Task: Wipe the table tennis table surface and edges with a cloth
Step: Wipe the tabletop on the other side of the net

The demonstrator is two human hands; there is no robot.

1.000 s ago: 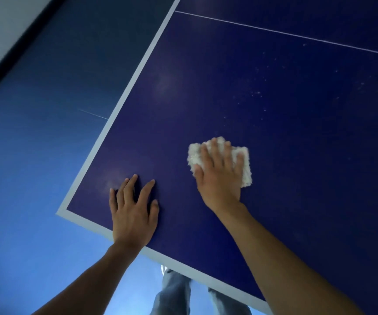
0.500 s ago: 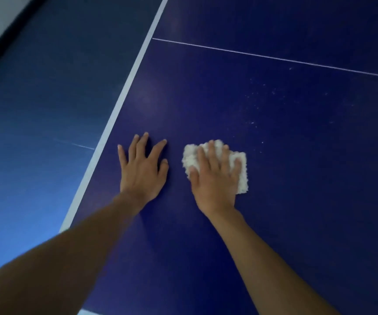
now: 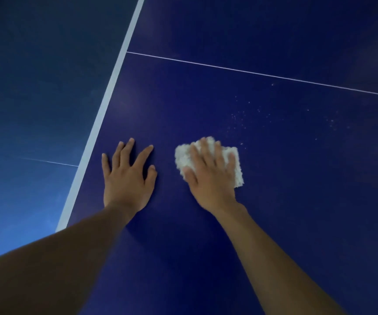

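A dark blue table tennis table [image 3: 274, 223] fills most of the view, with a white band along its left edge [image 3: 106, 98] and a thin white centre line [image 3: 251, 72] across it. My right hand [image 3: 210, 176] presses flat on a white fluffy cloth [image 3: 236, 169] lying on the surface, its fingers covering most of it. My left hand [image 3: 127, 178] rests flat on the table with fingers spread, a short way left of the cloth and just inside the white edge band. Pale dust specks [image 3: 240, 117] lie beyond the cloth.
Blue floor [image 3: 29, 110] lies to the left of the table's edge, with a thin pale line [image 3: 47, 162] across it. The table surface stretches away to the right and beyond the centre line.
The view has moved forward over the table, so the near edge and corner have left the frame. My left hand has slid forward from the near corner to beside the cloth. The cloth hand stayed pressed down.
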